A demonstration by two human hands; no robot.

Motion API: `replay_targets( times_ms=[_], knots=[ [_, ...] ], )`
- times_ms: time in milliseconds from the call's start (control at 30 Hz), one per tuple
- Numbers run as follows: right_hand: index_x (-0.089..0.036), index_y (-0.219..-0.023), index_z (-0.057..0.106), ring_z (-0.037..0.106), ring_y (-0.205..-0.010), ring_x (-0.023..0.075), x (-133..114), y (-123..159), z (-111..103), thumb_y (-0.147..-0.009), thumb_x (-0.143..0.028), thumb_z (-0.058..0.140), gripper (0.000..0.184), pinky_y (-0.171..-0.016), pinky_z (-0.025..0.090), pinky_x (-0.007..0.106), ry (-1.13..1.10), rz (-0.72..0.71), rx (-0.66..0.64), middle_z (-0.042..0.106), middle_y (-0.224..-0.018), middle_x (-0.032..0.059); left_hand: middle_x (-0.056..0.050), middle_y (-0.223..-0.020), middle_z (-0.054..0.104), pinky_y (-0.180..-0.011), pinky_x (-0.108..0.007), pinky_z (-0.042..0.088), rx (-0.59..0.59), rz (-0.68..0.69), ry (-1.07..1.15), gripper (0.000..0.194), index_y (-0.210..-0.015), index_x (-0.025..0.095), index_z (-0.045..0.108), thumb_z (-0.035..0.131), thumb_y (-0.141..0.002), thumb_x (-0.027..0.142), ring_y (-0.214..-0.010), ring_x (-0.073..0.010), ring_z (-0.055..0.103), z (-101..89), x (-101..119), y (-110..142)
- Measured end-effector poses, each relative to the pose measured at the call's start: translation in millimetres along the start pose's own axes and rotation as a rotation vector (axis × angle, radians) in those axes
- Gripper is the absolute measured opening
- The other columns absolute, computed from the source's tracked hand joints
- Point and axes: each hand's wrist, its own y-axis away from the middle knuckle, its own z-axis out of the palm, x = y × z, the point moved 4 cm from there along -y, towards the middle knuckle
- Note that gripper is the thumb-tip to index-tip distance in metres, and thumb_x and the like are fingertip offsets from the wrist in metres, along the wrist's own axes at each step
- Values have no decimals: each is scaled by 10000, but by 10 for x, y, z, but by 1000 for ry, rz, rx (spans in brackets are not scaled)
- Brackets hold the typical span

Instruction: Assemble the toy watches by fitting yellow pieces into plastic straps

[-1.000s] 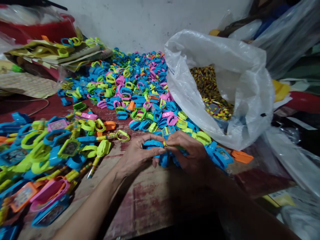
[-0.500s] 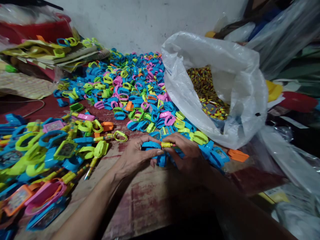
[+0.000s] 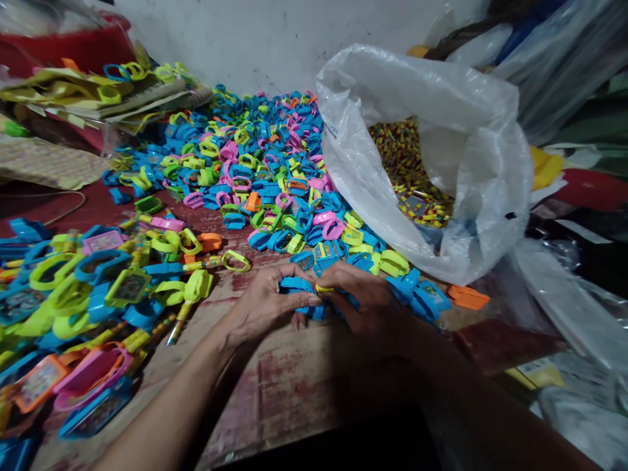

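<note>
My left hand [image 3: 265, 302] is closed around a blue plastic toy watch [image 3: 296, 284], its thumb lying along the front. From the right, my right hand [image 3: 367, 299] pinches a small yellow tube [image 3: 324, 288] against the watch's edge. The fingers cover most of the tube, and I cannot tell how far it sits inside the watch. Just behind both hands spreads a big pile of toy watches [image 3: 265, 180] in blue, green, pink and orange. More toy watches [image 3: 130, 288] lie at the left, several with yellow tubes stuck to them.
An open white plastic bag [image 3: 481, 242] stands behind my right hand, holding many small yellow and red tubes [image 3: 424, 204]. An orange plastic piece [image 3: 468, 297] lies right of it on the worn red table [image 3: 279, 392]. Stacked papers [image 3: 147, 108] and a red basin [image 3: 63, 49] are at back left.
The yellow tube has moved left against the blue toy watch, and less of it shows between my fingers. My right hand has closed in on the watch. The view has shifted slightly.
</note>
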Motion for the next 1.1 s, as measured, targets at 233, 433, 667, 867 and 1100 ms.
replay_targets(
  times_ms=[233, 433, 667, 867, 1100],
  knots=[
    [-206, -1009, 576, 662, -839, 163, -95, 75, -54, -911, -96, 544, 150, -757, 530, 273, -6, 95, 34, 676, -880, 35, 4, -590, 648, -422, -198, 446, -58, 5, -1, 370, -892, 133, 624, 789, -714, 412, -419, -102, 570, 24, -107, -5],
    [-217, -1008, 602, 675, -787, 161, 26, 94, 105, -907, -205, 564, 109, -697, 536, 256, -90, 339, 9, 685, -868, 18, 14, -507, 609, -416, -184, 432, -88, -90, -50, 409, -896, 137, 625, 793, -690, 448, -417, -106, 553, -37, -68, -15],
    [-214, -1242, 581, 625, -613, 119, 277, -63, 299, -850, -212, 569, 392, -616, 538, 251, -13, 544, 106, 707, -1002, 38, -13, -786, 710, -472, -176, 481, 535, 465, 328, 334, -826, 173, 664, 708, -773, 500, -518, -78, 592, -944, 465, 253],
    [-191, -903, 709, 702, -842, 173, 303, -302, 299, -903, -174, 514, 195, -794, 541, 278, 125, 273, -12, 748, -906, 38, -89, -1165, 682, -733, -314, 556, 724, 438, 271, 576, -1044, 207, 621, 558, -772, 711, -812, -184, 688, -1056, 314, 177],
    [-202, -919, 717, 697, -763, 254, 1059, -163, -434, -890, -288, 514, 223, -689, 531, 368, 497, 347, -27, 744, -879, 86, -136, -1023, 691, -990, -551, 350, 629, 95, -1428, 172, -903, 181, 661, 622, -797, 311, -1082, -369, 555, -997, -112, -37]
  ],
)
